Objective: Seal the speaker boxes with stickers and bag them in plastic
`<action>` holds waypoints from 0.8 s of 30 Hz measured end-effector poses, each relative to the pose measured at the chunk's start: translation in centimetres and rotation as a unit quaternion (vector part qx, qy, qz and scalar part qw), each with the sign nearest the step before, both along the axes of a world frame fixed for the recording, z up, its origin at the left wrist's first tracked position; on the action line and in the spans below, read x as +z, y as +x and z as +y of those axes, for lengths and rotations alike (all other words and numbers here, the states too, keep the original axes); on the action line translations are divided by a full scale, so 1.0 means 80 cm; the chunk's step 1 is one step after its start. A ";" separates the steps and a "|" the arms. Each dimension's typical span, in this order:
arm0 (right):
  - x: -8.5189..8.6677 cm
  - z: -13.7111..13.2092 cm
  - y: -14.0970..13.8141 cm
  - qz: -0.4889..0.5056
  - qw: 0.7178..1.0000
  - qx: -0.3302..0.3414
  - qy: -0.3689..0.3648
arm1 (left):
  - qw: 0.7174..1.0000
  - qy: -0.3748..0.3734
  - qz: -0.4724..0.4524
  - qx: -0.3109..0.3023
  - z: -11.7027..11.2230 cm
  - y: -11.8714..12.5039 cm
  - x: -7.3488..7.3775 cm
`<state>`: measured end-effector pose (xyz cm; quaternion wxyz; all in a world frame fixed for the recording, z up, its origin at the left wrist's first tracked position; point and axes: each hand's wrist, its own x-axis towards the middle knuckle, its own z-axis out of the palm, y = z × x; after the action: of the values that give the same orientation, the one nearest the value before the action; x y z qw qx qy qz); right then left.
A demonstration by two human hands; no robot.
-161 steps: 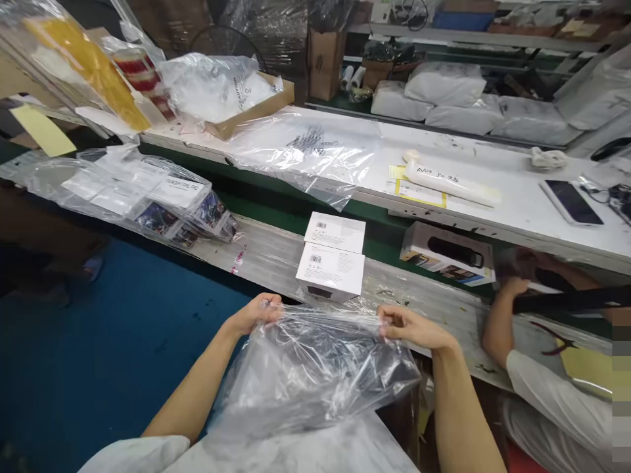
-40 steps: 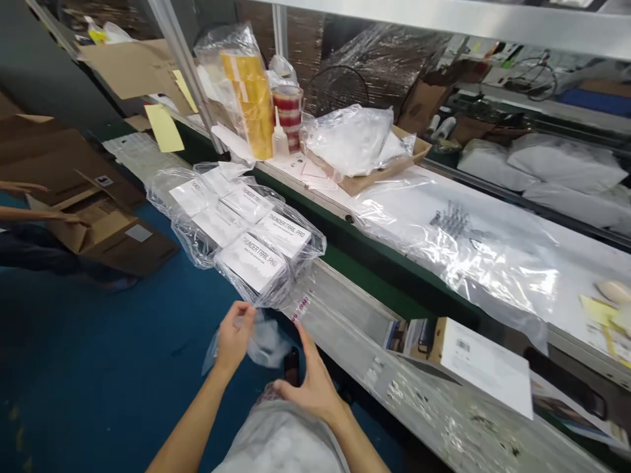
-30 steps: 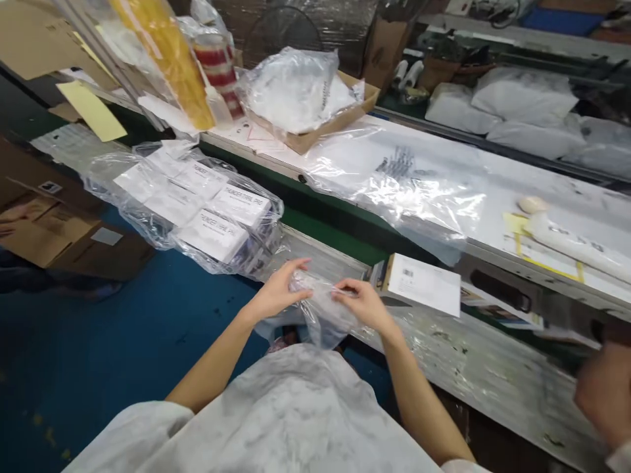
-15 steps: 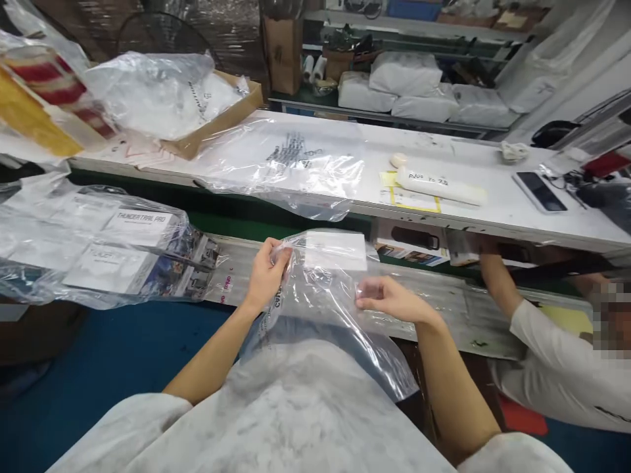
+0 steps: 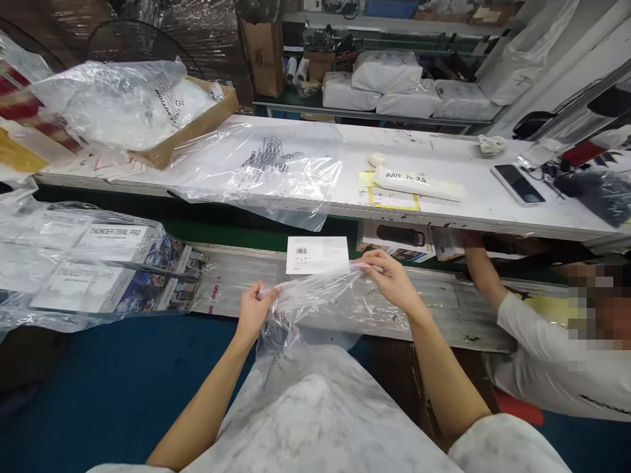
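Between my hands a clear plastic bag (image 5: pixel 310 289) is stretched, its edge gathered into folds. My left hand (image 5: pixel 255 310) pinches one side of it, and my right hand (image 5: pixel 387 274) pinches the other side, slightly higher. Just beyond the bag stands a small white box (image 5: pixel 316 255) with a barcode on its face. The bag's lower part hangs down in front of my shirt. To the left of my left hand, several boxes marked Thunder Trail Pro (image 5: pixel 113 240) lie inside a large clear bag.
A white shelf (image 5: pixel 444 157) runs across above the work strip. On it lie another clear bag (image 5: pixel 276 157), an open carton with plastic bags (image 5: pixel 197 131), a white roll (image 5: pixel 419 184) and a phone (image 5: pixel 517 184). At right a co-worker's arm (image 5: pixel 486 269) reaches under the shelf.
The bag edge has come off the white box, which now stands uncovered behind it. My right hand has risen, my left hand has lowered, and the bag is bunched between them.
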<state>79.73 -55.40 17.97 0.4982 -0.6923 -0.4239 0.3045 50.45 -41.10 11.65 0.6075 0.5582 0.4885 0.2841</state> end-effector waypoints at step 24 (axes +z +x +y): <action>-0.001 -0.018 0.034 0.218 0.971 0.055 0.083 | 0.951 -0.028 -0.177 -0.252 0.036 0.042 0.072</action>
<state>82.44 -56.81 17.90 0.6165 -0.5414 -0.3666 0.4386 53.81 -38.23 17.37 0.7516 0.5864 0.2247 0.2020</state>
